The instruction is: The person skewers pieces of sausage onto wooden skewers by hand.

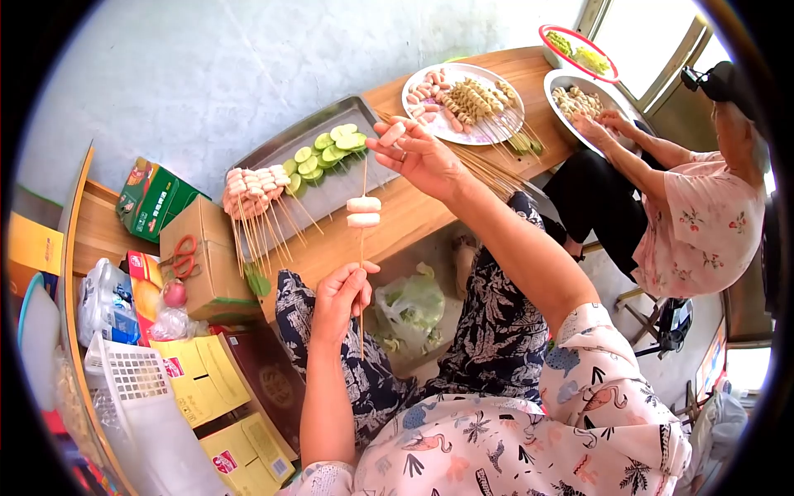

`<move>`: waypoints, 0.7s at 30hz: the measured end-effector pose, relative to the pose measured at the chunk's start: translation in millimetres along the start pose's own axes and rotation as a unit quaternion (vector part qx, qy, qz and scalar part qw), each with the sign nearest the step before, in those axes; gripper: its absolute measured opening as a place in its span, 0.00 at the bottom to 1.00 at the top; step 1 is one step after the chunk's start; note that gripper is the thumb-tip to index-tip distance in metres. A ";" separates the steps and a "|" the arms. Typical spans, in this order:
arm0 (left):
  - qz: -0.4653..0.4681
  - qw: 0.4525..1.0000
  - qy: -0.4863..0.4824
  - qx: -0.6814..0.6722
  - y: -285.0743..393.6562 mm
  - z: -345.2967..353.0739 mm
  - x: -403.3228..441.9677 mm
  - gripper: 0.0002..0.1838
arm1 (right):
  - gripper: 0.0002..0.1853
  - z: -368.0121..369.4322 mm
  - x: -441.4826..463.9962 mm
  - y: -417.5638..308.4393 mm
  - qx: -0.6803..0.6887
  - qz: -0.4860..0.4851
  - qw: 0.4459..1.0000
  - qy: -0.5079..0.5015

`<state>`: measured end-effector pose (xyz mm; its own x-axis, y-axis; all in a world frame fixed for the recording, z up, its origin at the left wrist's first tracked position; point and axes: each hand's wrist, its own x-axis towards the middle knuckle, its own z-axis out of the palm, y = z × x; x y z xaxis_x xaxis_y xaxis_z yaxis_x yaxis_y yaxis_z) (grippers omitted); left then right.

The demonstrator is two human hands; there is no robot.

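My left hand (341, 299) is closed around the lower part of a wooden skewer (361, 248), which stands upright above my lap. Two short pink sausage pieces (364, 220) are threaded crosswise near its upper half. Beside the skewer's tip, my right hand (423, 157) pinches another small sausage piece (390, 134) between thumb and fingers. Behind them, a metal tray (351, 107) holds skewers of green cucumber-like slices (322, 155) and a pile of sausage skewers (253, 186). A round plate (447, 73) carries loose sausage pieces and skewered tan food.
At right, another person's hands (602, 124) work in a metal bowl (552, 78) of food. Bare skewers (488, 172) lie on the wooden table (389, 223). Red scissors (184, 256) rest on a cardboard box (217, 264) at left. A plastic bag (409, 306) sits between my legs.
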<state>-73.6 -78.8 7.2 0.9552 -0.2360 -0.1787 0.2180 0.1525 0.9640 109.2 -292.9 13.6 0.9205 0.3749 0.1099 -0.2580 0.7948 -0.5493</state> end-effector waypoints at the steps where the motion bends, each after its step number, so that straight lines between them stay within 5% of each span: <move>1: 0.000 1.000 -0.003 0.005 0.1 0.3 0.2 0.13 | 0.16 -0.3 0.0 3.9 0.007 0.001 1.000 0.000; 21: -0.006 0.999 -0.020 -0.024 -2.1 1.0 5.3 0.14 | 0.16 8.3 -1.7 16.7 -0.089 0.001 0.995 -0.051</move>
<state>-69.2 -81.3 4.4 0.9439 -0.2759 -0.1816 0.2402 0.1956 0.9508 101.0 -276.3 11.1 0.8835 0.4293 0.1877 -0.1946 0.7007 -0.6864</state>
